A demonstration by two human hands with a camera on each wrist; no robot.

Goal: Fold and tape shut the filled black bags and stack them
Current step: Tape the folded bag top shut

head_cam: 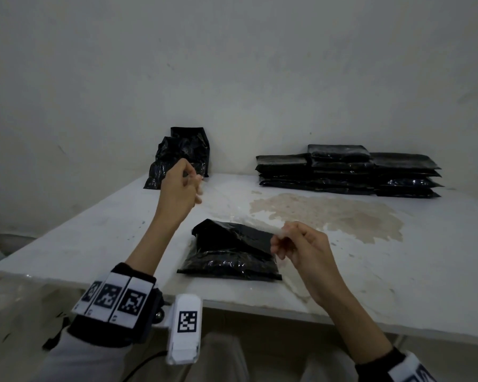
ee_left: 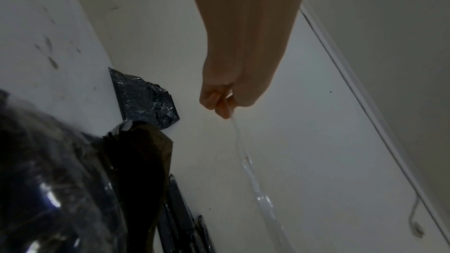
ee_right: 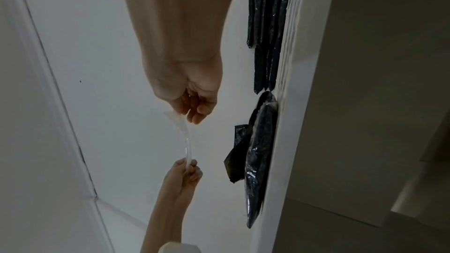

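A filled black bag lies near the table's front edge, its top flap folded over and standing partly up. A strip of clear tape stretches in the air above it. My left hand pinches the far end of the tape, raised above the table's back left. My right hand pinches the near end of the tape just right of the bag. Both hands are clear of the bag.
A stack of flat sealed black bags sits at the back right against the wall. Unsealed black bags lean on the wall at the back left. A brown stain marks the white table.
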